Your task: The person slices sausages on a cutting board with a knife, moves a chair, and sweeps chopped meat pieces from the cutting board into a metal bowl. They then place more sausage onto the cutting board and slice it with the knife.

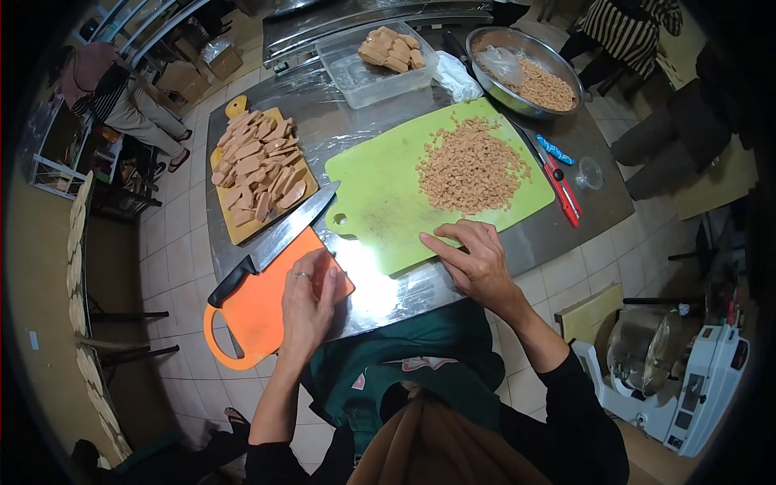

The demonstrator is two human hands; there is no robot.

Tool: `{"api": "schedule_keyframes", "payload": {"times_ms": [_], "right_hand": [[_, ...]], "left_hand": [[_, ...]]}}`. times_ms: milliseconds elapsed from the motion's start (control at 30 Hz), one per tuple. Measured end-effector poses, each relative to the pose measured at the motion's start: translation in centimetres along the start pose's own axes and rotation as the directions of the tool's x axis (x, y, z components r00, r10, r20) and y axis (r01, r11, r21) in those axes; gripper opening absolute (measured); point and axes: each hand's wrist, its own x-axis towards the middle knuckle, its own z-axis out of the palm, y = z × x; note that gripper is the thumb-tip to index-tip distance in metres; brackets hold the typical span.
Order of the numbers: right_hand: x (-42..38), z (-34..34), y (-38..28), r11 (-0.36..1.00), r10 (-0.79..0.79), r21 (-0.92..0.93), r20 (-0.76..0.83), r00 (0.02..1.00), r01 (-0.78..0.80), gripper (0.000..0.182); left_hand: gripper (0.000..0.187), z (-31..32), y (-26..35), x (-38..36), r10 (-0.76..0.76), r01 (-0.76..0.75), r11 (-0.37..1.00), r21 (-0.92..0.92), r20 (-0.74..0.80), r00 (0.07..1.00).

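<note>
My left hand (pixel 309 303), with a ring on it, is over the orange cutting board (pixel 255 319), its fingers apart and nothing in them. My right hand (pixel 471 256) hovers at the near edge of the green cutting board (pixel 372 178), fingers spread and empty. Small diced brown pieces (pixel 471 166) lie heaped on the green board's right half. A large knife (pixel 295 226) with a black handle rests across the orange board's far edge, its tip by the green board. Brown slices (pixel 257 162) are piled on a wooden board (pixel 237 232) at the left.
A plastic tub (pixel 356 89) holds brown chunks. Beside it are a white cloth (pixel 457 77) and a metal bowl (pixel 517 101) of diced pieces. Scissors (pixel 566 194) and a blue-wrapped item (pixel 554 150) lie right. Other people stand beyond the table.
</note>
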Motion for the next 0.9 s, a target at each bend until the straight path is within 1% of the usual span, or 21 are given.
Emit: {"api": "schedule_keyframes", "payload": {"times_ms": [33,67,100,133,200,233,267,333,367,467,500,600,700,867,900], "right_hand": [[-0.2,0.1,0.0,1.000,-0.001,-0.007,-0.003,1.000,0.001,0.047],[-0.3,0.1,0.0,1.000,-0.004,-0.014,-0.007,1.000,0.004,0.046],[-0.5,0.1,0.1,1.000,-0.003,-0.012,-0.012,1.000,0.003,0.046],[-0.6,0.1,0.1,1.000,-0.004,-0.011,-0.018,1.000,0.004,0.047],[-0.8,0.0,0.1,1.000,-0.014,-0.020,-0.027,1.000,0.013,0.047],[-0.9,-0.1,0.0,0.999,-0.019,-0.029,-0.031,0.999,0.018,0.047],[-1.1,-0.2,0.0,0.999,-0.024,-0.038,-0.036,0.999,0.023,0.047],[-1.5,-0.5,-0.1,1.000,-0.013,-0.021,-0.034,0.999,0.013,0.047],[-1.8,-0.7,-0.1,1.000,-0.007,-0.012,-0.031,0.999,0.007,0.047],[-2.7,-0.8,0.2,1.000,-0.009,-0.003,-0.032,0.999,0.009,0.047],[-2.9,-0.8,0.3,1.000,-0.009,-0.005,-0.029,1.000,0.009,0.047],[-3.3,-0.7,0.5,1.000,-0.019,-0.014,-0.019,1.000,0.018,0.047],[-3.9,-1.0,0.5,1.000,-0.023,-0.015,0.003,1.000,0.023,0.047],[-3.6,-3.2,-0.1,0.996,0.008,0.090,0.084,0.996,-0.016,0.044],[-3.6,-3.7,-0.1,0.993,0.033,0.115,0.077,0.996,-0.042,0.042]], "left_hand": [[0.035,-0.2,-0.3,0.2,-0.132,0.144,0.979,-0.144,0.092,0.987],[0.036,-0.5,-0.7,0.7,-0.245,0.293,0.917,-0.271,0.198,0.949],[0.038,-0.6,-0.9,1.0,-0.335,0.440,0.816,-0.375,0.315,0.888],[0.039,-0.4,-0.7,1.1,-0.354,0.510,0.696,-0.506,0.376,0.856],[0.043,0.7,0.1,1.3,-0.349,0.607,0.379,-0.699,0.499,0.793],[0.044,1.5,0.6,1.2,-0.318,0.582,0.336,-0.741,0.492,0.811],[0.044,1.9,1.4,1.3,-0.288,0.623,0.203,-0.755,0.562,0.775],[0.047,3.3,3.1,1.5,-0.239,0.632,0.092,-0.770,0.599,0.765],[0.049,4.0,3.7,1.5,-0.222,0.614,0.060,-0.787,0.589,0.777],[0.043,6.6,5.2,1.7,-0.304,0.466,-0.052,-0.883,0.458,0.835],[0.044,7.0,5.0,1.9,-0.301,0.516,-0.093,-0.851,0.518,0.801],[0.045,8.1,4.9,1.7,-0.260,0.445,0.063,-0.893,0.416,0.871],[0.048,8.2,5.4,0.9,-0.270,0.390,0.112,-0.914,0.350,0.897],[0.053,8.2,6.0,-0.5,-0.291,0.360,0.097,-0.928,0.319,0.902],[0.054,8.1,6.1,-0.8,-0.298,0.356,0.095,-0.930,0.314,0.901]]}}
